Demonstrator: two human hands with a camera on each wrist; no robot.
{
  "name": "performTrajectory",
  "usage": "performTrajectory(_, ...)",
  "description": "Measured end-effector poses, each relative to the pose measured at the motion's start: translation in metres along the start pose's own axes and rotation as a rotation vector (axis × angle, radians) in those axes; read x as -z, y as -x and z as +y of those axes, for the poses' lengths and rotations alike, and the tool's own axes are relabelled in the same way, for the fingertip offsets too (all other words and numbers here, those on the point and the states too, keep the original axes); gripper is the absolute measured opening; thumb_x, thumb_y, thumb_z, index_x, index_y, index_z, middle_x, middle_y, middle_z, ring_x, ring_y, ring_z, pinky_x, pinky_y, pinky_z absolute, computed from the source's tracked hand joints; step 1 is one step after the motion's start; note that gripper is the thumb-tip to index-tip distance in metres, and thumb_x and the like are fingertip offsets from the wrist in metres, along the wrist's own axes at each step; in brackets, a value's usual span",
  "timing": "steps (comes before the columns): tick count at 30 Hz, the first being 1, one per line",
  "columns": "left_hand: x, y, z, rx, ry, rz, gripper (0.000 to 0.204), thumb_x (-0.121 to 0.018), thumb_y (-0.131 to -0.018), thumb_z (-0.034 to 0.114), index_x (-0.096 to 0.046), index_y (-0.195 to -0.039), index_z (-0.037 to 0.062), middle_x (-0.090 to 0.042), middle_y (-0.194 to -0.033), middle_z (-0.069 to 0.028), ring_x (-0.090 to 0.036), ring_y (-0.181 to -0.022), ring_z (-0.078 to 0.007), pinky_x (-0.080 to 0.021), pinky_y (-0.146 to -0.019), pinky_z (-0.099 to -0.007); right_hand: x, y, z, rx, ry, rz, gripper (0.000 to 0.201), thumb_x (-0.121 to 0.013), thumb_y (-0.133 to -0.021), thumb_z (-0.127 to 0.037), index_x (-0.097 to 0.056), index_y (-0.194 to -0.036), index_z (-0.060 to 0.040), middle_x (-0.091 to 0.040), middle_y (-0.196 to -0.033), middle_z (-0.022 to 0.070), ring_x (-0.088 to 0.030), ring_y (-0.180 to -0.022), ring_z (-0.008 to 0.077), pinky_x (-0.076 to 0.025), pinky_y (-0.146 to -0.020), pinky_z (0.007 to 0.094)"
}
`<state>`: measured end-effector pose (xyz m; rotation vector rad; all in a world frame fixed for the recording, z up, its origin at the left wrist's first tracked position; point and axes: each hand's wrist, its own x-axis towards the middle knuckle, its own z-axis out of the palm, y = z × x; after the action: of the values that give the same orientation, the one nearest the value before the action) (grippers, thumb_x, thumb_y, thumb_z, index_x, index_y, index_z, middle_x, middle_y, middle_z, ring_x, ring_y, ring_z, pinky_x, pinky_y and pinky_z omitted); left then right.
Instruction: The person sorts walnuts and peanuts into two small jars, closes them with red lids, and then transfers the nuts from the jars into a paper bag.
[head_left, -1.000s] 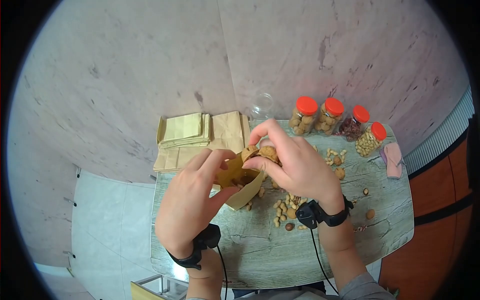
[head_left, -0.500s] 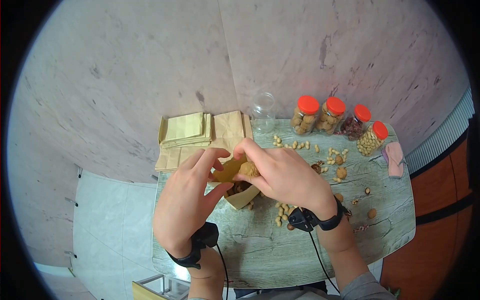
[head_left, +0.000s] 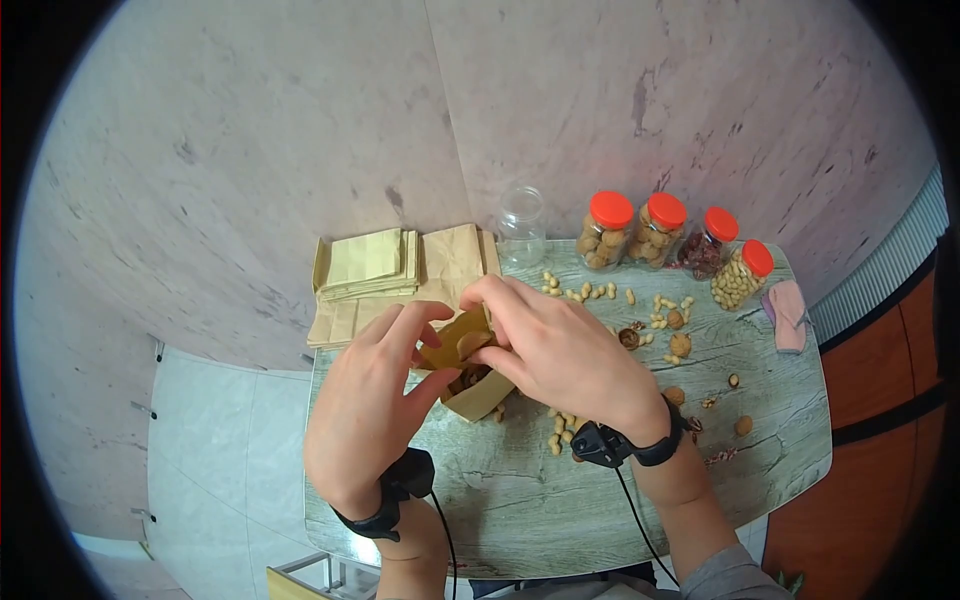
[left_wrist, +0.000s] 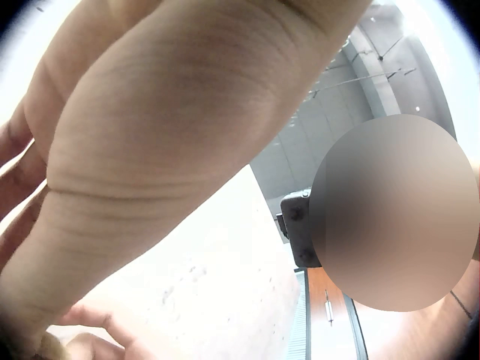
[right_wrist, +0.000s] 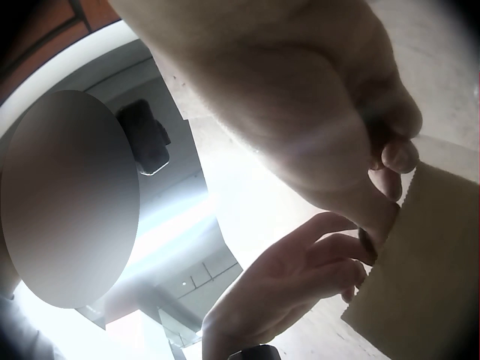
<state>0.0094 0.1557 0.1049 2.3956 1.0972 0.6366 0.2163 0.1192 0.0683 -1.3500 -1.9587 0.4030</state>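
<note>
A small brown paper bag stands with its mouth upward on the table. My left hand curls its fingers and thumb at the bag's left rim. From the right, my right hand reaches over the mouth, holding a light brown walnut at its fingertips, low in the opening. Dark brown pieces show inside the bag. In the right wrist view, the paper bag partly hides my right fingertips, and my left hand is beside its edge. Only palm and fingers of my left hand show in the left wrist view.
Along the back stand an empty clear jar and several red-lidded jars of nuts. Flat paper bags lie back left. Loose peanuts and walnuts are scattered on the table, with a pink cloth at right.
My right hand has moved left and down to the bag's mouth. Two walnuts showed in it earlier, one shows now. My left hand has stayed nearly in place.
</note>
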Motion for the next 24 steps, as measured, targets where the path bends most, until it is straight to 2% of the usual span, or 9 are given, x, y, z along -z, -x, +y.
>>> performTrajectory(1,0.000,0.000,0.000,-0.025,-0.011,0.002,0.045,-0.082,-0.082,0.002,-0.063,-0.123,0.0050,-0.071,-0.103,-0.0128,-0.073,-0.089,-0.0291,-0.057,-0.075,-0.0400,0.000,0.000,-0.001,0.010,-0.007,-0.010,0.035,-0.066,-0.095,-0.004,-0.053,-0.127,-0.0052,-0.066,-0.106,0.0147,-0.070,-0.087,0.0340,-0.058,-0.078,0.0447)
performTrajectory(4,0.001,0.000,0.002,-0.025,-0.005,0.010,0.045,-0.082,-0.081,0.001,-0.064,-0.121,0.0042,-0.071,-0.102,-0.0121,-0.072,-0.088,-0.0280,-0.056,-0.074,-0.0388,-0.009,0.003,0.002,0.112,0.003,0.056,0.036,-0.062,-0.093,0.001,-0.053,-0.128,-0.0002,-0.060,-0.113,0.0168,-0.067,-0.100,0.0336,-0.057,-0.089,0.0426)
performTrajectory(5,0.001,0.000,0.002,-0.036,0.005,0.000,0.045,-0.082,-0.081,0.001,-0.064,-0.121,0.0042,-0.071,-0.102,-0.0121,-0.072,-0.088,-0.0280,-0.056,-0.074,-0.0388,-0.010,0.004,0.001,0.098,0.013,0.061,0.036,-0.062,-0.093,0.001,-0.053,-0.128,-0.0002,-0.060,-0.113,0.0168,-0.067,-0.100,0.0336,-0.057,-0.089,0.0426)
performTrajectory(7,0.001,0.000,0.001,-0.015,-0.022,0.010,0.043,-0.083,-0.080,0.001,-0.064,-0.119,0.0030,-0.071,-0.101,-0.0115,-0.070,-0.086,-0.0274,-0.056,-0.074,-0.0380,-0.015,0.003,0.001,0.223,0.048,0.065,0.040,-0.059,-0.090,0.004,-0.052,-0.130,0.0039,-0.056,-0.120,0.0201,-0.061,-0.114,0.0352,-0.054,-0.098,0.0423)
performTrajectory(8,0.000,0.000,-0.001,-0.026,-0.019,0.021,0.041,-0.083,-0.080,0.003,-0.065,-0.117,0.0019,-0.071,-0.099,-0.0114,-0.069,-0.084,-0.0270,-0.055,-0.074,-0.0381,-0.017,0.003,0.001,0.207,0.029,0.026,0.044,-0.060,-0.088,0.005,-0.052,-0.132,0.0053,-0.054,-0.122,0.0203,-0.058,-0.120,0.0361,-0.052,-0.103,0.0421)
performTrajectory(11,0.000,0.001,-0.004,-0.019,-0.019,0.031,0.040,-0.084,-0.081,0.005,-0.065,-0.116,0.0013,-0.071,-0.099,-0.0112,-0.069,-0.084,-0.0271,-0.055,-0.074,-0.0380,-0.025,0.001,0.003,0.240,0.030,0.084,0.045,-0.059,-0.089,0.006,-0.052,-0.133,0.0052,-0.054,-0.121,0.0197,-0.059,-0.118,0.0359,-0.052,-0.103,0.0421)
performTrajectory(16,0.000,-0.001,-0.001,-0.051,-0.010,0.026,0.041,-0.085,-0.083,0.008,-0.064,-0.117,0.0018,-0.070,-0.097,-0.0108,-0.069,-0.084,-0.0261,-0.054,-0.073,-0.0380,-0.011,0.004,-0.002,0.248,0.092,0.084,0.041,-0.066,-0.092,-0.004,-0.056,-0.130,0.0047,-0.056,-0.118,0.0184,-0.060,-0.116,0.0348,-0.052,-0.101,0.0426)
performTrajectory(19,0.001,0.000,0.005,-0.068,-0.011,0.026,0.041,-0.085,-0.084,0.010,-0.064,-0.118,0.0022,-0.070,-0.097,-0.0108,-0.069,-0.083,-0.0257,-0.054,-0.072,-0.0379,0.017,0.013,0.006,0.220,0.122,0.090,0.036,-0.070,-0.092,-0.009,-0.061,-0.125,0.0013,-0.059,-0.116,0.0162,-0.060,-0.115,0.0333,-0.051,-0.099,0.0417)
performTrajectory(24,0.001,0.004,0.007,-0.090,-0.003,0.043,0.041,-0.085,-0.084,0.011,-0.064,-0.118,0.0029,-0.070,-0.097,-0.0109,-0.069,-0.083,-0.0261,-0.055,-0.071,-0.0376,0.078,0.060,0.035,-0.099,0.255,0.202,0.034,-0.072,-0.094,-0.018,-0.062,-0.122,-0.0011,-0.063,-0.118,0.0159,-0.060,-0.117,0.0347,-0.049,-0.099,0.0443)
